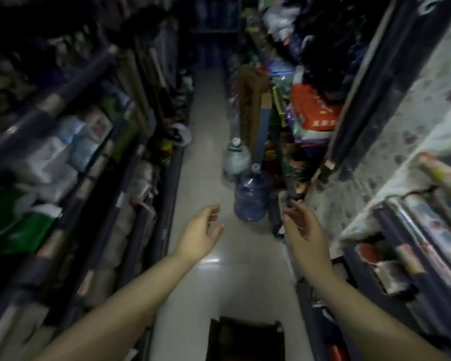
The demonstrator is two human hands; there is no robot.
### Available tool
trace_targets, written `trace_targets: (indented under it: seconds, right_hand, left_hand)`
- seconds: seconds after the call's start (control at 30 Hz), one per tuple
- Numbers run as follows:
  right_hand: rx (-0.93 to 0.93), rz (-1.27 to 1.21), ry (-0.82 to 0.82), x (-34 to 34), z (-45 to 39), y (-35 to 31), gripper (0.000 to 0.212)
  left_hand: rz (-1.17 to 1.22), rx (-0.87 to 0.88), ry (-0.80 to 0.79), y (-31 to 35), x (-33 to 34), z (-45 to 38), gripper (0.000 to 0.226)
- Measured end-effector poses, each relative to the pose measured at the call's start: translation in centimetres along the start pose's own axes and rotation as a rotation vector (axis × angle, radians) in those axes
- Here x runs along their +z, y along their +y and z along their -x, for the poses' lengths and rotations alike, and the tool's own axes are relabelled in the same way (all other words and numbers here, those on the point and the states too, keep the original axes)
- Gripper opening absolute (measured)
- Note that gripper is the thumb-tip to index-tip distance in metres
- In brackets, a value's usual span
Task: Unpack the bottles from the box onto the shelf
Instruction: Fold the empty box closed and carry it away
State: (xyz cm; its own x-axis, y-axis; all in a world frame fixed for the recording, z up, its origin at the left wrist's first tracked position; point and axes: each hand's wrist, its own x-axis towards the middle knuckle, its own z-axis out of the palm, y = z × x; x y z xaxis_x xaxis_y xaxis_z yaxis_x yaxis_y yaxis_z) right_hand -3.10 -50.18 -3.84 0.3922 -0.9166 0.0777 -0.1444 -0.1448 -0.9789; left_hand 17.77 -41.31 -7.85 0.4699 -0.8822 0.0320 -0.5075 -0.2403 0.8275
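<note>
Left shelf [71,142] packed with goods, our left hand [201,230] out front with loose spread fingers, holding nothing; box [245,340] sits open on the floor below between our arms, inside too dark to tell bottles; right hand [303,225] also relaxed and bare, near right shelf [391,217]. Next we'd judge: lower both hands straight into the box, grip one bottle firmly

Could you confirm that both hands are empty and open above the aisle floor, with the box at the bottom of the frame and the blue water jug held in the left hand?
Not quite: the head view shows the jug standing on the floor, beyond both hands. The left hand and right hand are open and empty; the box is at the bottom.
</note>
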Motion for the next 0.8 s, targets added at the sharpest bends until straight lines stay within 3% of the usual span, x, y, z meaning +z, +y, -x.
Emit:
trace_targets:
  seconds: [0.4, 0.7, 0.8]
  right_hand:
    - [0.252, 0.005, -0.330, 3.5, 3.8, 11.8, 0.034]
    - [0.433, 0.091, -0.258, 3.7, 7.6, 26.4, 0.038]
    - [0.522, 0.125, -0.206, 4.2, 9.2, 32.2, 0.041]
  left_hand:
    - [-0.081, -0.344, 0.043, -10.7, 9.3, 8.8, 0.048]
    - [-0.114, -0.488, -0.072, -20.7, 16.9, 12.0, 0.060]
    - [-0.137, -0.509, -0.126, -25.1, 19.9, 12.9, 0.052]
